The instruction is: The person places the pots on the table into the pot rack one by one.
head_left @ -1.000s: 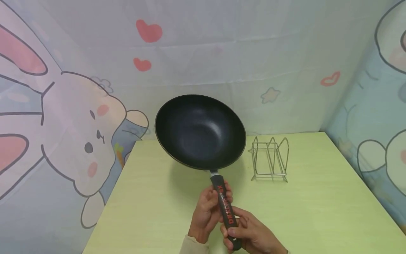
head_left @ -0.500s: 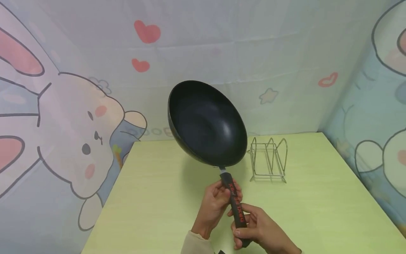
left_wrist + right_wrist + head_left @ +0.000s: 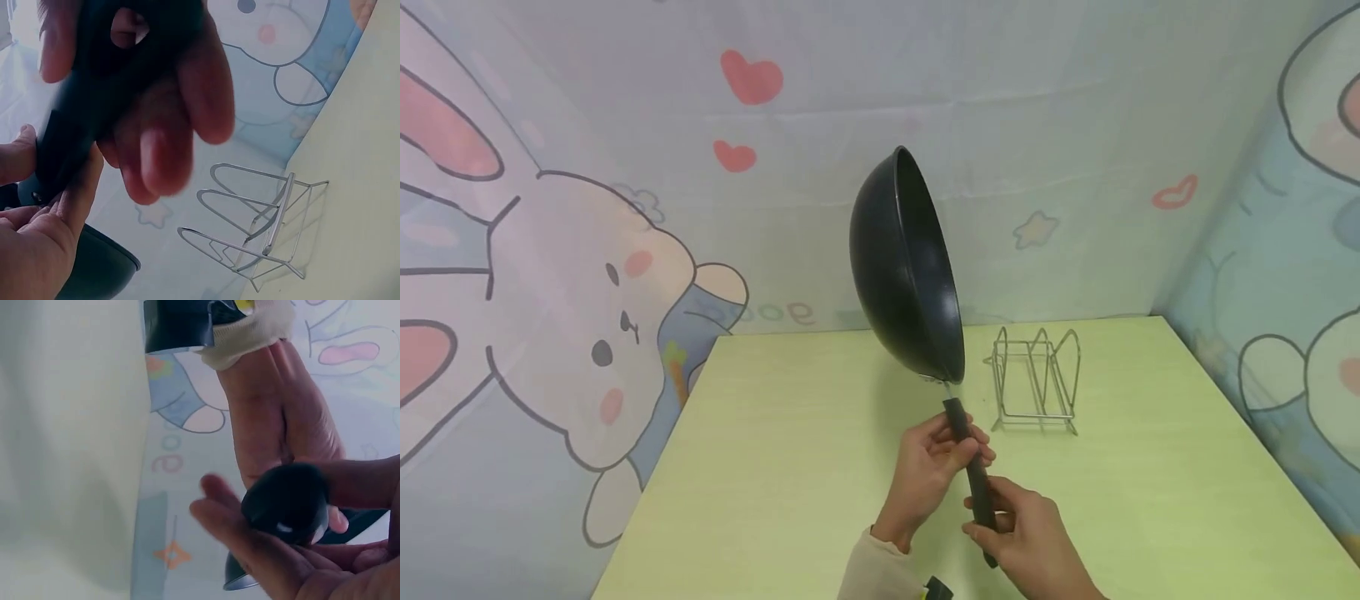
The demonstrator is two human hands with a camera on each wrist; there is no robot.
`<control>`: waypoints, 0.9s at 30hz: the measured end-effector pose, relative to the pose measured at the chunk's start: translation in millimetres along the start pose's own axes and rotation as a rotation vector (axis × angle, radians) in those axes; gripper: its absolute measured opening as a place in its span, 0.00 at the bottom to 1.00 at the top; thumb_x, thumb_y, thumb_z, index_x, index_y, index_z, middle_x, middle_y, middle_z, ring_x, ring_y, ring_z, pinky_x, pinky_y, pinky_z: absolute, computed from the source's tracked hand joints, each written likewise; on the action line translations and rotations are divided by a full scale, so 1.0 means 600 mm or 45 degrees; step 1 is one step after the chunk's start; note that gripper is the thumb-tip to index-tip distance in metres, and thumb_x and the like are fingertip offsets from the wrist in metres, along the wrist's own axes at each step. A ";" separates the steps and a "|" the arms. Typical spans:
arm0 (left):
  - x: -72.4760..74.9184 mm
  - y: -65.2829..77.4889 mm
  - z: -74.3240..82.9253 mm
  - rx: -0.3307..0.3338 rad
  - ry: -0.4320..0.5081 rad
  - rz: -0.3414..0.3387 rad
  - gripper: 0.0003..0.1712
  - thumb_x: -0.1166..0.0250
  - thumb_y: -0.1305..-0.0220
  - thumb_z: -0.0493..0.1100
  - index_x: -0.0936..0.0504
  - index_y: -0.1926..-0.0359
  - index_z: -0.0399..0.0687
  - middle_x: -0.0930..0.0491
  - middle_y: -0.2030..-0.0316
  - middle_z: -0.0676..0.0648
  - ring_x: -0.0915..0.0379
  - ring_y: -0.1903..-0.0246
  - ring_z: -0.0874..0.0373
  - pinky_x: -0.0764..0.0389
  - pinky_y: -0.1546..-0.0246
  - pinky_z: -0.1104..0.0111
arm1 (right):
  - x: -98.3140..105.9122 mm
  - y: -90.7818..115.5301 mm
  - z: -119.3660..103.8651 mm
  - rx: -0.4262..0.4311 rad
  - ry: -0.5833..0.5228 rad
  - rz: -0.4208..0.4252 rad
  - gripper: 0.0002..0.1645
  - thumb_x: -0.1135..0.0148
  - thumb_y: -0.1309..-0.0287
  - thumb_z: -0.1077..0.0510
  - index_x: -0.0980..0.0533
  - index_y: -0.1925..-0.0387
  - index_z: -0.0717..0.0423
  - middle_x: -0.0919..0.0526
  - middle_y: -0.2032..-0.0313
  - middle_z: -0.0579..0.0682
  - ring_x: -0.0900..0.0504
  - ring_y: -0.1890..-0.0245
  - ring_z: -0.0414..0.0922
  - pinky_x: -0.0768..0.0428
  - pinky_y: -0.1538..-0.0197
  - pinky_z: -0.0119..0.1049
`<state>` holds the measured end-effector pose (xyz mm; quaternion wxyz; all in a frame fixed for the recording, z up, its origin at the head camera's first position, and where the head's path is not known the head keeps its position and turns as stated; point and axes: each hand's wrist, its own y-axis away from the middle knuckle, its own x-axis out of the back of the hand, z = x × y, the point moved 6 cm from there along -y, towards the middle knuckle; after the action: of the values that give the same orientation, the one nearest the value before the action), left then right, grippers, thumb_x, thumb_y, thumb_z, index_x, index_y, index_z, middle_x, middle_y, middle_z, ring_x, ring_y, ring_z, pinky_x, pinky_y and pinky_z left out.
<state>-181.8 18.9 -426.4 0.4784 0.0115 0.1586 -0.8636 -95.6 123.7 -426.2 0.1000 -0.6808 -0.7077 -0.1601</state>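
Note:
A deep black wok [image 3: 887, 267] is held up over the table, turned on its edge so its rounded outside faces left and its hollow faces right. My left hand [image 3: 925, 471] grips the upper part of its dark handle [image 3: 979, 492], close below the bowl. Lower down, the fingers and thumb of my right hand [image 3: 1030, 533] pinch the handle near its end. The left wrist view shows the handle's hanging hole between the fingers. In the right wrist view the butt of the handle [image 3: 284, 506] sits between thumb and fingers.
A wire rack [image 3: 1037, 415] with several upright loops stands on the pale green table [image 3: 760, 467], right of the wok. Behind the table hangs a cartoon-printed cloth [image 3: 820, 100], which also covers both sides.
The wok has turned from showing its inside to standing edge-on, and its bowl has risen. Both hands have shifted slightly right and up with the handle, still gripping it.

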 end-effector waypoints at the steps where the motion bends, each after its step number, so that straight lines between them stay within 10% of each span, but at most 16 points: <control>1: -0.001 -0.002 0.001 -0.005 -0.010 0.005 0.18 0.34 0.32 0.41 0.24 0.48 0.32 0.22 0.55 0.19 0.13 0.63 0.67 0.12 0.53 0.69 | 0.000 0.001 -0.002 -0.008 0.023 0.037 0.28 0.27 0.47 0.65 0.24 0.45 0.70 0.12 0.56 0.61 0.08 0.64 0.50 0.12 0.65 0.35; 10: -0.007 -0.016 0.002 0.023 -0.052 0.054 0.18 0.33 0.32 0.45 0.19 0.53 0.33 0.17 0.59 0.23 0.12 0.64 0.65 0.13 0.50 0.66 | 0.005 0.001 -0.008 -0.045 0.039 0.103 0.21 0.31 0.42 0.65 0.23 0.47 0.68 0.11 0.58 0.58 0.09 0.67 0.44 0.19 0.68 0.28; 20: -0.025 -0.030 -0.005 -0.059 0.363 -0.121 0.22 0.42 0.26 0.44 0.26 0.45 0.27 0.26 0.44 0.17 0.16 0.46 0.47 0.16 0.44 0.56 | 0.019 0.005 -0.009 0.017 -0.053 0.059 0.28 0.33 0.36 0.58 0.27 0.40 0.69 0.13 0.51 0.63 0.09 0.60 0.43 0.14 0.61 0.27; 27: -0.064 -0.050 -0.015 0.005 0.420 -0.144 0.24 0.39 0.29 0.45 0.25 0.44 0.26 0.23 0.44 0.21 0.16 0.45 0.47 0.16 0.43 0.57 | 0.058 0.013 0.005 0.042 -0.082 -0.025 0.35 0.37 0.33 0.58 0.35 0.33 0.75 0.16 0.45 0.67 0.10 0.55 0.37 0.13 0.57 0.28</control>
<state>-187.0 67.7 -420.4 0.3966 0.1452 0.2337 -0.8758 -89.5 157.5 -415.9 0.0867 -0.6769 -0.7198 -0.1273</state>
